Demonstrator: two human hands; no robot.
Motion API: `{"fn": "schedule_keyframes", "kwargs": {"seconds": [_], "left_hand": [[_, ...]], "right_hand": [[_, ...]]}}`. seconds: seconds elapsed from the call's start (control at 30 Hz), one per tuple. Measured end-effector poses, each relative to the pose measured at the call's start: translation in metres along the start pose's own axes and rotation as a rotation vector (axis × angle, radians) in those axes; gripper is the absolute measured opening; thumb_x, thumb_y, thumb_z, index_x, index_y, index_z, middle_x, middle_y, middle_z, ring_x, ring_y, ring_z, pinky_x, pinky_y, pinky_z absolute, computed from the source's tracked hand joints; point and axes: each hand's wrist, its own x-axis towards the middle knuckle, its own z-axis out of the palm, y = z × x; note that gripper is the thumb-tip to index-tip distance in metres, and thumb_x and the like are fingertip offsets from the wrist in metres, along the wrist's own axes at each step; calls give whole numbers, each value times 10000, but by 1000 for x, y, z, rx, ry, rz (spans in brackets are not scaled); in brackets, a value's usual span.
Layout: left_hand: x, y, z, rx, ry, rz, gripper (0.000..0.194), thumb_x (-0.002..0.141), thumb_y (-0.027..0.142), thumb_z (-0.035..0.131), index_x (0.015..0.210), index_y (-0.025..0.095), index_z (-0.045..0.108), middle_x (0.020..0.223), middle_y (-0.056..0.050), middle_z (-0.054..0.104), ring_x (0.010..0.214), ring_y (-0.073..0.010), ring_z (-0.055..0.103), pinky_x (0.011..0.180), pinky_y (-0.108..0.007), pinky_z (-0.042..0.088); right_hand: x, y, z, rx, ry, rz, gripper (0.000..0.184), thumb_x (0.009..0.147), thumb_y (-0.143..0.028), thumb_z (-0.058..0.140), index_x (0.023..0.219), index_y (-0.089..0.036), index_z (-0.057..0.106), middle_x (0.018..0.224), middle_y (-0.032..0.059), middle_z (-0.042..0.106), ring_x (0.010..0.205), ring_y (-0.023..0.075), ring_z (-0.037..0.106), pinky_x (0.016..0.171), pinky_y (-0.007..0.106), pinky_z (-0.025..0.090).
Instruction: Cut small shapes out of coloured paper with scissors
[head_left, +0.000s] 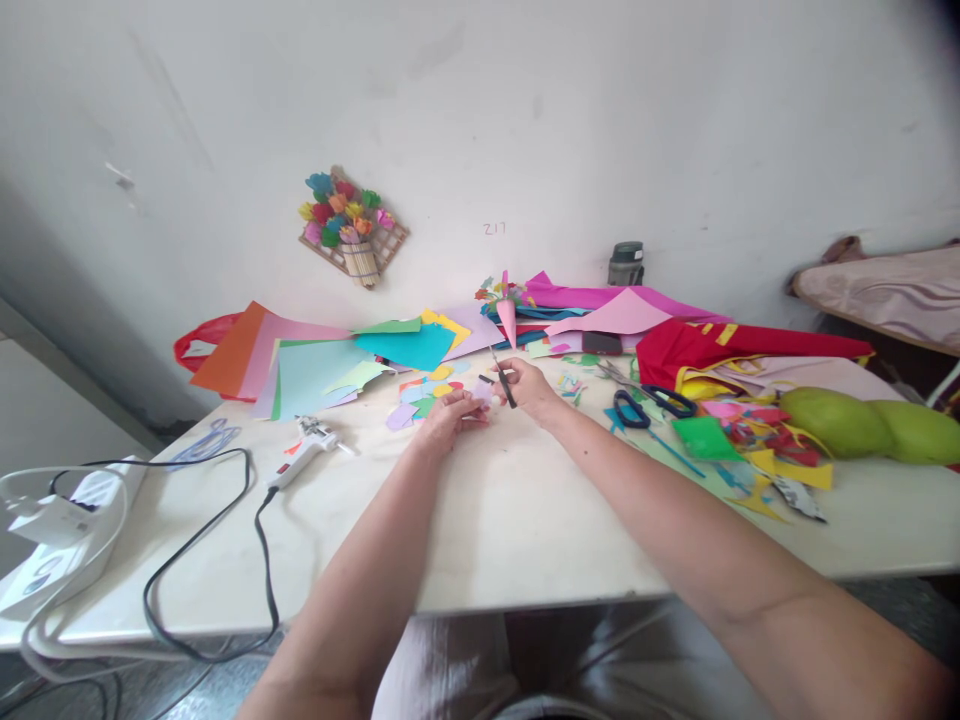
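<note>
My left hand pinches a small lilac paper piece over the middle of the table. Close beside it, my right hand is closed around what look like small black-handled scissors, a thin metal tip pointing away from me. The tool's far parts are partly hidden by my fingers. Cut paper pieces in lilac, yellow, green and blue lie just beyond my left hand. A pink paper cone with small paper flowers stands behind my hands.
Left are a glue gun, its black cord and a power strip. Coloured paper sheets line the back. On the right lie blue-handled scissors, paper scraps, red cloth and green fruit. A jar stands behind.
</note>
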Motion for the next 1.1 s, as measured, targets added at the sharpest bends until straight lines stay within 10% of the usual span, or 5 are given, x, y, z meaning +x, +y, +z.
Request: {"fn": "schedule_keyframes", "kwargs": {"seconds": [0.3, 1.1], "left_hand": [[-2, 4, -2, 283, -35, -64, 268, 538, 307, 776, 608, 130, 587, 574, -12, 608, 473, -92, 541, 520, -230, 463], [-2, 3, -4, -81, 91, 92, 266, 575, 309, 779, 691, 118, 633, 691, -40, 660, 669, -142, 637, 682, -266, 508]], "right_hand": [[-2, -1, -1, -100, -140, -21, 324, 554, -103, 622, 863, -154, 539, 484, -84, 523, 401, 66, 455, 416, 186, 369], [-3, 6, -12, -304, -262, 19, 319, 745, -380, 608, 973, -158, 588, 654, -5, 598, 477, 73, 526, 339, 143, 304]]}}
